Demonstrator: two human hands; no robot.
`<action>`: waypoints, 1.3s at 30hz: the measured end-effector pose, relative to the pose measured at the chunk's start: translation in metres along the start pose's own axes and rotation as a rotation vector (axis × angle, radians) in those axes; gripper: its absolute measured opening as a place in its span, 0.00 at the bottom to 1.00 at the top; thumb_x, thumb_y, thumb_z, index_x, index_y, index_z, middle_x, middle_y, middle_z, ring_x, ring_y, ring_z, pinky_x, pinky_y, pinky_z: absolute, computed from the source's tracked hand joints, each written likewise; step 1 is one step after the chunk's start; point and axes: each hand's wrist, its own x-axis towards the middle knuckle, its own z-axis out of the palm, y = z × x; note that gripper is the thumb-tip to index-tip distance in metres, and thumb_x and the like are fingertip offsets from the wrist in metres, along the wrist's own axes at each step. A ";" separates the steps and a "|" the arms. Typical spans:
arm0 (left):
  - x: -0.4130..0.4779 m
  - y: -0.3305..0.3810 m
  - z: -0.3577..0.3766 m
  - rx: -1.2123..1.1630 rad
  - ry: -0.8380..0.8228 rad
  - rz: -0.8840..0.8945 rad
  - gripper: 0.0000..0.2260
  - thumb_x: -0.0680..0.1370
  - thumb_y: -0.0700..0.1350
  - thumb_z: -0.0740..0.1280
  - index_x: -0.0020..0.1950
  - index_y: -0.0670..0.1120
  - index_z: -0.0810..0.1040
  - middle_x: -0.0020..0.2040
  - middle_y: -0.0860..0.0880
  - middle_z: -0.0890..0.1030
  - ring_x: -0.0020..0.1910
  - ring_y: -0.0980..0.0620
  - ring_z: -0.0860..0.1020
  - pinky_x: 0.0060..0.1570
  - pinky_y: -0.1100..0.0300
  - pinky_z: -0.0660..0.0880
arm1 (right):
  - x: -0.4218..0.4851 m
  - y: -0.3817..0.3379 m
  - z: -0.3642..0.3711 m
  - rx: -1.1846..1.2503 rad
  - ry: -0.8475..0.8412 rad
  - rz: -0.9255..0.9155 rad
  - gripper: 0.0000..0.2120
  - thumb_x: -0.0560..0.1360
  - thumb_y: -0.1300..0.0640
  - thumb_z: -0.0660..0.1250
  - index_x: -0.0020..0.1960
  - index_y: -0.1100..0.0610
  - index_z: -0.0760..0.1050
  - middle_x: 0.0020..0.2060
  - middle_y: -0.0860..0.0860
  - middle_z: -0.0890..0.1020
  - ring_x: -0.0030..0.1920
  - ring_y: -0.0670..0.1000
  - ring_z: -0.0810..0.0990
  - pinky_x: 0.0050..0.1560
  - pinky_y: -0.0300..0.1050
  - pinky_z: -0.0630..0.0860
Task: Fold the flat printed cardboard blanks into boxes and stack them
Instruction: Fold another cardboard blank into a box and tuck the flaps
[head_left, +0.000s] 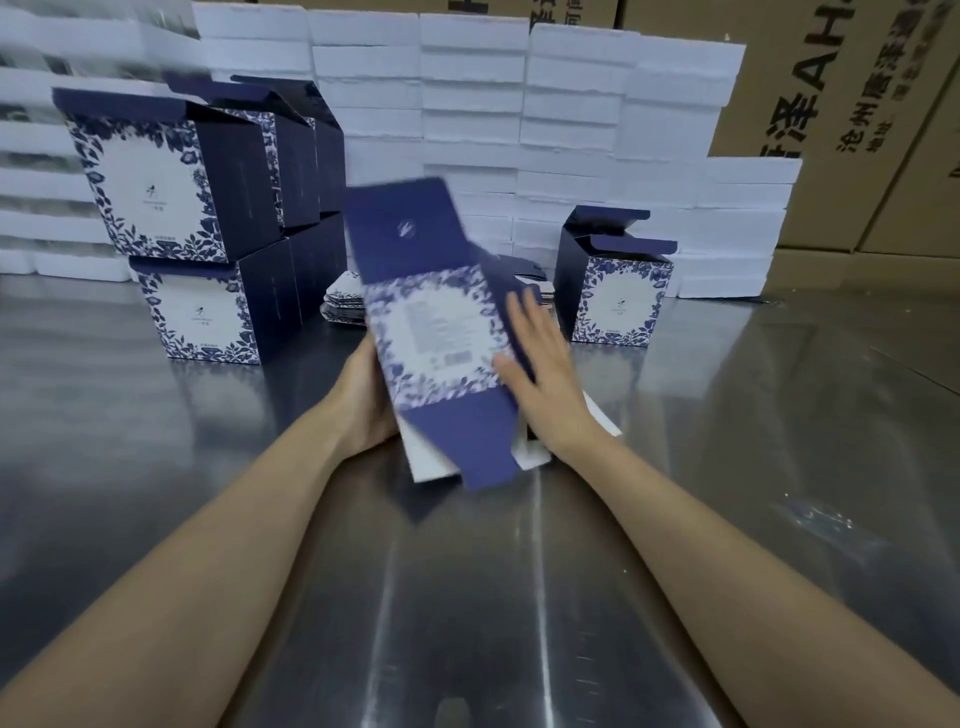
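Now my left hand (366, 395) grips the flat blank (436, 332) above the worktop (156, 467); right hand (540, 374), fingers spread, rests on it. I'd press its edges inward to pop it square.

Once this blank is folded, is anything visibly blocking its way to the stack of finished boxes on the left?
Nothing visible does. The blank is held between the left hand and right hand, and the bare metal table lies open between it and the stacked boxes to the left.
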 end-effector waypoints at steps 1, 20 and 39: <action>-0.002 0.000 0.001 -0.006 -0.018 -0.013 0.26 0.82 0.60 0.51 0.51 0.49 0.87 0.55 0.46 0.84 0.53 0.46 0.83 0.43 0.54 0.81 | -0.001 -0.001 0.002 -0.141 -0.045 -0.048 0.28 0.80 0.42 0.53 0.78 0.44 0.51 0.77 0.40 0.48 0.78 0.45 0.43 0.75 0.54 0.38; 0.011 -0.034 0.029 1.702 0.046 0.030 0.26 0.84 0.56 0.41 0.80 0.45 0.50 0.80 0.49 0.51 0.79 0.51 0.48 0.77 0.52 0.44 | -0.005 -0.009 0.028 -0.639 -0.421 0.256 0.21 0.81 0.48 0.47 0.69 0.50 0.68 0.63 0.51 0.65 0.66 0.54 0.62 0.63 0.53 0.54; 0.001 -0.020 0.009 1.790 0.407 -0.332 0.39 0.78 0.69 0.44 0.80 0.43 0.43 0.79 0.37 0.43 0.78 0.39 0.39 0.74 0.43 0.35 | 0.000 0.015 0.005 -0.640 -0.442 0.491 0.37 0.79 0.33 0.42 0.79 0.54 0.46 0.79 0.57 0.51 0.78 0.55 0.49 0.76 0.56 0.43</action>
